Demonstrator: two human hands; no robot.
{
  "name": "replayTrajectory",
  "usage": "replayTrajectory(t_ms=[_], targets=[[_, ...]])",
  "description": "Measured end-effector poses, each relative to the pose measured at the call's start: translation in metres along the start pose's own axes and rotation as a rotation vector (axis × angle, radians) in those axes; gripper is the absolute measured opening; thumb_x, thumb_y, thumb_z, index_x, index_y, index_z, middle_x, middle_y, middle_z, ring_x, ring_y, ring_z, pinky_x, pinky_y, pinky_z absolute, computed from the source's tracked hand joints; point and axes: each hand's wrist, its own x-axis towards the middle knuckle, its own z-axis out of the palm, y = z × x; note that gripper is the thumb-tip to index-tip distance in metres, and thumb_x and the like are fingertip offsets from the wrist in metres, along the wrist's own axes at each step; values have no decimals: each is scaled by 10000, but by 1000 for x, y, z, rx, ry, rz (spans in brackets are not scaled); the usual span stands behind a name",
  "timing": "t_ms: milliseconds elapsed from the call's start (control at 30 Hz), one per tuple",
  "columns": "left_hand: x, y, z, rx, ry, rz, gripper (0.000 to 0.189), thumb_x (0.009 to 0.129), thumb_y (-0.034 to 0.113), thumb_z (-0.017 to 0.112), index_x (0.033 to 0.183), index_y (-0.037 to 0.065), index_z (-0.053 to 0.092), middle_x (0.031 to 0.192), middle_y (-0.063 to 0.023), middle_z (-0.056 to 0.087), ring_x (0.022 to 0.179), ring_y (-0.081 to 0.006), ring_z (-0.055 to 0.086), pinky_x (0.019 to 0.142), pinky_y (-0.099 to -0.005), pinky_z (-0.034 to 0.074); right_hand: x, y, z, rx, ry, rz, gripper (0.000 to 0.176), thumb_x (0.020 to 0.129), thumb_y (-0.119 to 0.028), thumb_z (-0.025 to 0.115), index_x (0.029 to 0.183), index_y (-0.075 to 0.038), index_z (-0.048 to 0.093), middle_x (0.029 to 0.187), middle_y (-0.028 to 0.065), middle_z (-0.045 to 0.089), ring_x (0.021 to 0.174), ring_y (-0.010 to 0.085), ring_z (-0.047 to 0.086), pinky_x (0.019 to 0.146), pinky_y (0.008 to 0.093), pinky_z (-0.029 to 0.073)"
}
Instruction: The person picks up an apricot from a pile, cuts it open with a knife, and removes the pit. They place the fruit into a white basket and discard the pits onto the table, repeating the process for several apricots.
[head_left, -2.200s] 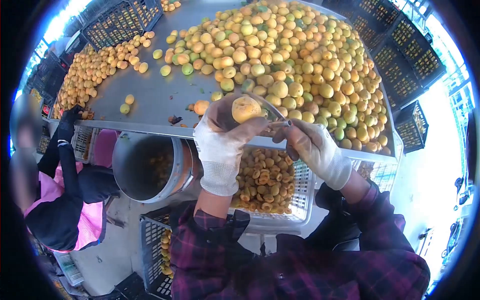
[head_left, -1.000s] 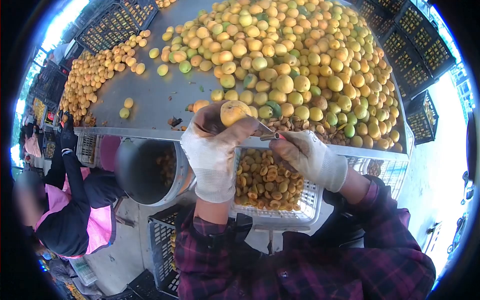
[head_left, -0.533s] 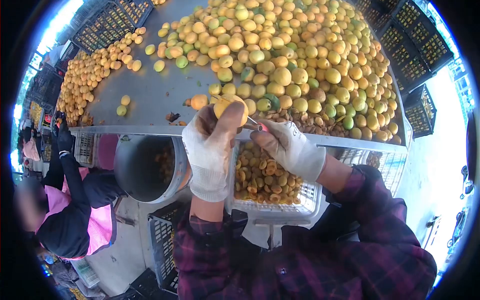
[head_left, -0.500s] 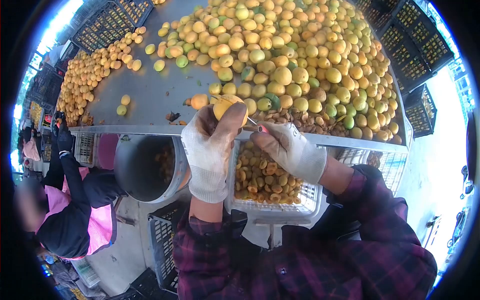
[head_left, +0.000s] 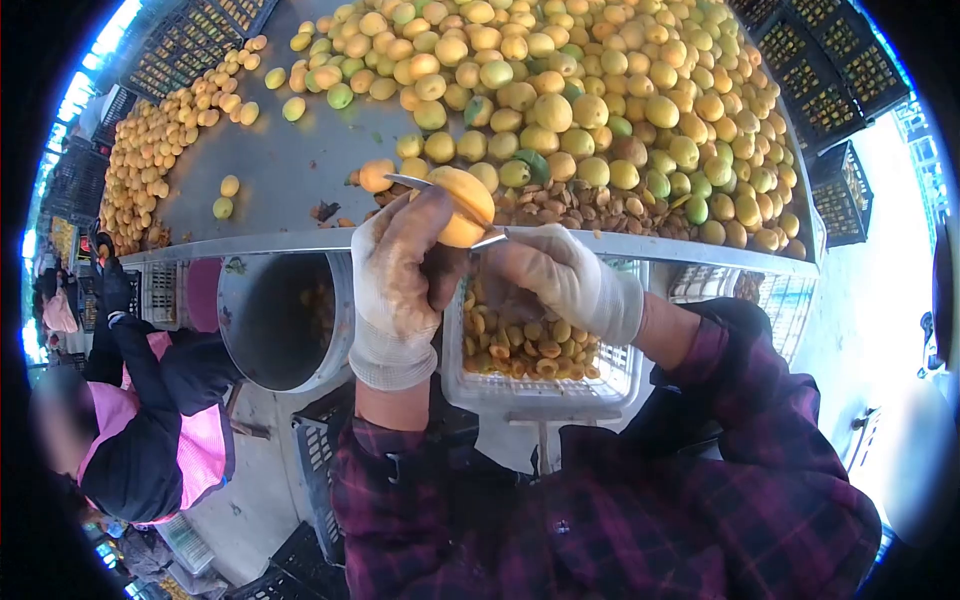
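Observation:
In my left hand [head_left: 405, 260], in a stained white glove, is a large orange-yellow apricot [head_left: 460, 205], held between thumb and fingers above the table's front edge. My right hand [head_left: 560, 275], gloved too, is closed on a small knife [head_left: 489, 242] at the fruit's right side. A thin strip of its metal [head_left: 405, 181] sticks out at the upper left of the apricot, so the blade lies across or through the fruit. The handle is hidden by my fingers. Below my hands, a white plastic basket [head_left: 615, 390] holds cut apricot pieces [head_left: 520, 345].
Whole apricots [head_left: 600, 90] are heaped on the metal table [head_left: 260, 180], with brown pits [head_left: 590, 208] near its front edge. A large bucket [head_left: 340, 330] stands left of the basket. Black crates [head_left: 840, 190] stand at the right. A person in pink and black [head_left: 150, 430] works at the left.
The knife has moved into or across the apricot, and its metal now shows at the fruit's upper left. Both hands have shifted slightly left in view.

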Motion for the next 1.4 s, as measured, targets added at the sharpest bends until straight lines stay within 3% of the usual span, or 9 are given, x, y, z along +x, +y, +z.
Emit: replayTrajectory(t_ms=[333, 533, 600, 833, 933, 1000, 1133, 1267, 1400], targets=[[3, 13, -11, -280, 158, 200, 210, 905, 172, 638, 1003, -12, 653, 771, -65, 649, 485, -85, 468, 417, -207, 283, -25, -32, -55, -313, -15, 182, 651, 924, -617, 592, 1044, 16, 686, 670, 19, 601, 533, 86, 527, 468, 232, 371], [-1, -17, 28, 711, 28, 508, 268, 866, 132, 634, 1062, -49, 644, 836, -85, 662, 649, -140, 593, 593, -253, 454, -8, -55, -23, -91, 292, -122, 406, 861, -351, 752, 1003, 17, 656, 797, 25, 634, 713, 88, 564, 605, 259, 450], [-7, -16, 40, 973, -28, 671, 272, 834, 113, 637, 1053, -48, 640, 854, -140, 666, 713, -217, 625, 686, -319, 502, -2, -45, -21, -507, 357, -208, 387, 868, -360, 741, 986, -2, 653, 801, 11, 639, 735, 85, 562, 623, 253, 454], [-5, -27, 32, 473, 29, 172, 286, 896, 90, 567, 1155, -19, 619, 971, -104, 696, 808, -111, 635, 644, -228, 499, -11, -33, -31, 434, 256, 61, 277, 946, -319, 618, 925, -43, 602, 656, 20, 544, 417, 51, 403, 393, 231, 270], [-1, -50, 30, 333, -25, 605, 130, 892, -6, 570, 1018, -25, 596, 1154, -159, 643, 853, -180, 678, 704, -261, 555, -13, -27, -33, 588, 279, 92, 296, 978, -315, 563, 916, -27, 597, 623, 15, 530, 405, 51, 356, 394, 233, 235], [-7, -43, 27, 43, -19, 291, 133, 905, -29, 545, 1036, -21, 565, 1263, -188, 583, 923, -220, 678, 736, -291, 584, -16, -27, -34, 628, 203, 84, 304, 988, -314, 541, 919, -24, 601, 630, 32, 553, 399, 57, 347, 392, 236, 232], [2, -35, 21, -381, 82, -6, 220, 858, 61, 564, 1031, -73, 589, 1132, -179, 643, 823, -210, 681, 667, -269, 576, -27, -35, -33, 403, 311, 120, 268, 981, -290, 571, 982, -26, 621, 728, 45, 617, 487, 55, 456, 432, 214, 315], [12, -43, 9, -447, -18, -54, 290, 892, 136, 502, 1061, -84, 587, 967, -190, 664, 658, -197, 612, 517, -299, 468, -42, -37, -42, -182, 168, -141, 284, 927, -229, 679, 1106, -8, 683, 918, 33, 694, 841, 94, 628, 785, 279, 513], [6, -31, 33, -159, 114, 48, 422, 997, 337, 451, 1035, -46, 624, 840, -143, 647, 626, -181, 582, 526, -270, 425, -41, -41, -53, -708, 136, -179, 269, 903, -262, 697, 995, -10, 719, 810, 47, 695, 733, 130, 640, 683, 305, 521]])
